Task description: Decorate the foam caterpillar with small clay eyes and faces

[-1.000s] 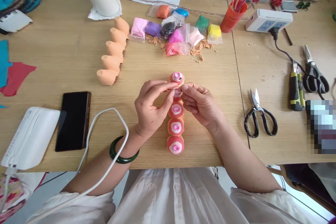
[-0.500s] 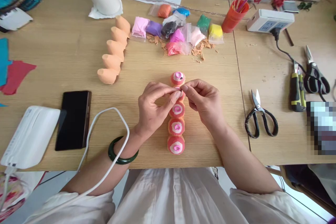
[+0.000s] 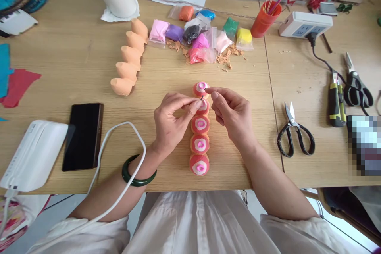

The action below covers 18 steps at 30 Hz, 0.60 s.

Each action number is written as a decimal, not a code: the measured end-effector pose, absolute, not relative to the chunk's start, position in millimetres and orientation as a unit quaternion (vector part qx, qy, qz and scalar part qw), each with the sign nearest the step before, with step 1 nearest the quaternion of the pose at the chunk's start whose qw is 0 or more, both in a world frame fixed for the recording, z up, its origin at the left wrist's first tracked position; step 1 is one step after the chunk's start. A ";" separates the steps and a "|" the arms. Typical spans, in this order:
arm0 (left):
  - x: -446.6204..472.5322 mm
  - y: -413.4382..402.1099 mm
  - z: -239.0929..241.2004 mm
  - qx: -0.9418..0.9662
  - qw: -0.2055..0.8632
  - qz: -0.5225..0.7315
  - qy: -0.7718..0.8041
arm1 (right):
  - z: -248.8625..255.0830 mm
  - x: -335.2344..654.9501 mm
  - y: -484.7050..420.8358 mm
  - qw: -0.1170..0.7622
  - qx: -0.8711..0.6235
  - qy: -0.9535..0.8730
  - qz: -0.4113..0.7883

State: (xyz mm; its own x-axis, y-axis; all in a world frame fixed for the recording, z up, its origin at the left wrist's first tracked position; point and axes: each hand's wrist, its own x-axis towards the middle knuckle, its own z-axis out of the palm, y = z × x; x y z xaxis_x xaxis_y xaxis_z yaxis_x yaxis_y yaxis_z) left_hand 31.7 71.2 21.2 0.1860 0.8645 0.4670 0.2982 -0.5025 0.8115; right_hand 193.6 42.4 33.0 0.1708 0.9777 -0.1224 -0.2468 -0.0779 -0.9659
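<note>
A row of egg-carton cups (image 3: 200, 125), faced with red, white and pink clay, runs toward me down the table. My left hand (image 3: 174, 121) is closed in a pinch over the second cup from the far end, with a small dark piece (image 3: 202, 97) between thumb and fingertips. My right hand (image 3: 232, 113) reaches in from the other side. Its index finger stretches to the far cup and touches it near its pink centre, where a dark spot shows at the fingertip. The right thumb is a little apart and the other fingers curl under.
Bagged coloured clay (image 3: 192, 33) lies beyond the row, with a plain orange carton strip (image 3: 127, 69) to its left. Scissors (image 3: 294, 131), a red cup (image 3: 266, 20) and a power strip (image 3: 306, 23) are rightward. A phone (image 3: 82, 137) and white cable (image 3: 138, 131) lie left.
My hands have parted from their joint pinch. The right index finger has moved away from me onto the far cup, while the left hand has shifted slightly left with the dark piece.
</note>
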 end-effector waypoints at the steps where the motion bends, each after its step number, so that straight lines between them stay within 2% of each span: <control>1: 31.6 71.2 20.8 0.711 0.290 0.493 0.409 | 32.6 193.5 42.7 0.570 -0.504 -0.356 0.543; 9: 31.3 71.1 21.5 0.724 0.298 0.483 0.393 | 32.6 191.1 44.5 0.545 -0.469 -0.313 0.620; 18: 31.4 68.5 28.7 0.685 0.400 0.455 0.405 | 36.4 191.3 41.5 0.556 -0.510 -0.408 0.515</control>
